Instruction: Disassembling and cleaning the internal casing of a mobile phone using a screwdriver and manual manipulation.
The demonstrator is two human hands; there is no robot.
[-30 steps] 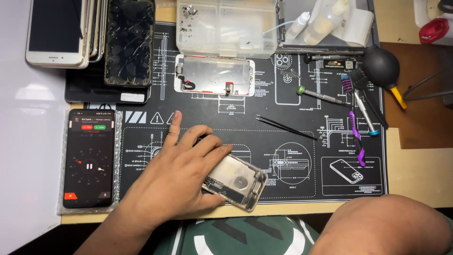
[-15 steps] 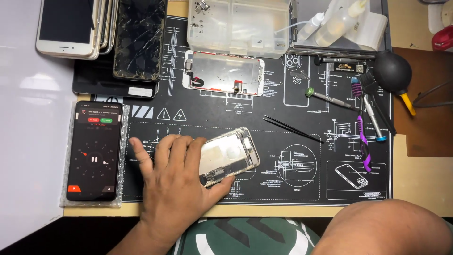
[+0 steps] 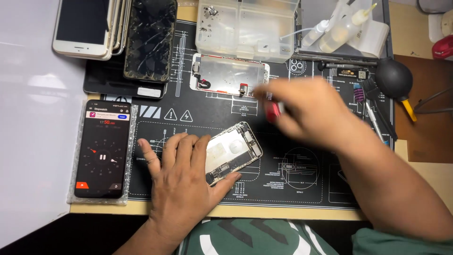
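The left hand [image 3: 181,182] lies spread on the opened phone body [image 3: 232,153], which is on the black mat [image 3: 306,189] of the worktop. The blurred right hand [image 3: 309,111] pinches a red-handled tool [image 3: 272,111] above it. It is better to keep the phone body pressed flat and bring the tip down slowly.

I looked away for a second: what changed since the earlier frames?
The right hand has come in over the mat, blurred, gripping a small red tool near the detached screen panel. The left hand stays pressed on the opened phone. The timer phone is unmoved.
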